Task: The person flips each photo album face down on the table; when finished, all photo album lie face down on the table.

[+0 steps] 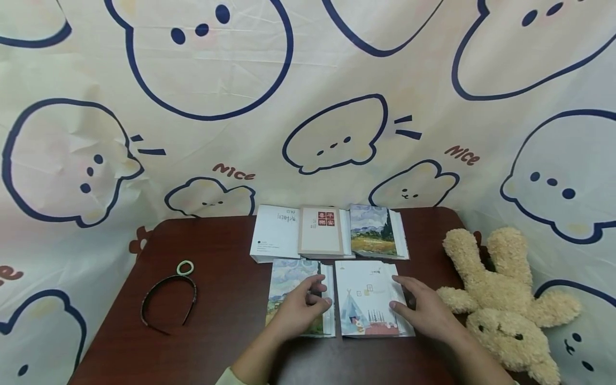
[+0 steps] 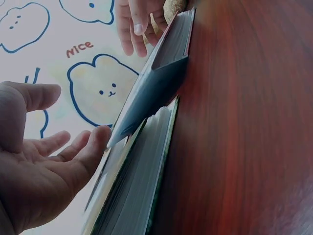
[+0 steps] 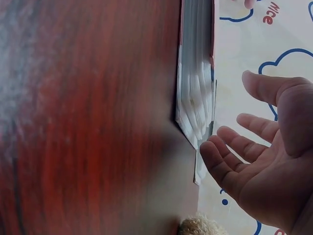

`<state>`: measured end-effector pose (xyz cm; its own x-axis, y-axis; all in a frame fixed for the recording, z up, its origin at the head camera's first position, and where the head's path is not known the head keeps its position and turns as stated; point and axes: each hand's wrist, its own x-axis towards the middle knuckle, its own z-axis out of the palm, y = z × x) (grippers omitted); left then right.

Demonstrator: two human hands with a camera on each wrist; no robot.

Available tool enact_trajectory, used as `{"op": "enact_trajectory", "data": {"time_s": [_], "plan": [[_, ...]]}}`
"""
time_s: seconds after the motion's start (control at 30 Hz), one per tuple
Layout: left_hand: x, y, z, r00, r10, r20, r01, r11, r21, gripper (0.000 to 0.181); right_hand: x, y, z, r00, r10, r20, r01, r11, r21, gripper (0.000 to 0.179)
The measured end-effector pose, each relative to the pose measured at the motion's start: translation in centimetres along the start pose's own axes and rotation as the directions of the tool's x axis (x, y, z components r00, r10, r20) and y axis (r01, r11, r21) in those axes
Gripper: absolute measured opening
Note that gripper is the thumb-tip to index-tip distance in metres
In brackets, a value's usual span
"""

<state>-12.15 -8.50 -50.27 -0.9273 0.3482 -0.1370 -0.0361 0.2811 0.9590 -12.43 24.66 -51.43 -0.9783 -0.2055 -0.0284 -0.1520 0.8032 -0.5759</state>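
Two thick photo albums lie side by side at the front of the table: one with a painted landscape cover (image 1: pixel 291 272), and a white one with a tent drawing (image 1: pixel 363 291). My left hand (image 1: pixel 299 307) hovers over the landscape album, fingers loosely bent, holding nothing. At the right edge of the tent album is my right hand (image 1: pixel 425 309), its fingertips close to the page side and its thumb spread apart. In the left wrist view, a fingertip sits near the corner of an album (image 2: pixel 151 103). The right wrist view shows relaxed fingers beside the page edges (image 3: pixel 195 98).
Behind stand a white album (image 1: pixel 275 235), a beige one with red characters (image 1: pixel 317 238) and another landscape album (image 1: pixel 372 232). A black headband (image 1: pixel 144 305) and a green ring (image 1: pixel 185 267) lie left. A plush toy (image 1: pixel 500 299) lies right. A printed cloth (image 1: pixel 308 69) hangs behind.
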Motion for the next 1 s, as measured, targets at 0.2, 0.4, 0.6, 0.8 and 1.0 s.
{"op": "enact_trajectory", "data": {"time_s": [0.2, 0.4, 0.6, 0.8, 1.0], "plan": [[0.1, -0.2, 0.7, 0.999, -0.018, 0.051, 0.02, 0.999, -0.05, 0.068, -0.1, 0.4, 0.5, 0.999, -0.022, -0.033, 0.021, 1.0, -0.009, 0.062], [0.0, -0.4, 1.5, 0.998, -0.007, 0.065, 0.011, 0.998, -0.059, 0.067, -0.1, 0.7, 1.0, 1.0, -0.013, -0.004, 0.013, 1.0, 0.02, 0.069], [0.0, -0.4, 2.2, 0.994, -0.046, 0.095, 0.055, 0.994, -0.098, 0.071, -0.2, 0.4, 1.4, 0.999, 0.006, 0.032, -0.007, 1.0, 0.029, 0.075], [0.0, -0.4, 2.7, 0.991, -0.064, 0.117, 0.074, 0.993, -0.087, 0.072, -0.1, 0.1, 1.6, 0.998, 0.032, 0.049, -0.033, 0.999, 0.015, 0.079], [0.1, -0.5, 3.1, 0.992, -0.072, 0.107, 0.078, 0.996, -0.046, 0.076, 0.0, 0.0, 1.8, 0.998, 0.027, 0.049, -0.027, 1.0, -0.006, 0.078]]}}
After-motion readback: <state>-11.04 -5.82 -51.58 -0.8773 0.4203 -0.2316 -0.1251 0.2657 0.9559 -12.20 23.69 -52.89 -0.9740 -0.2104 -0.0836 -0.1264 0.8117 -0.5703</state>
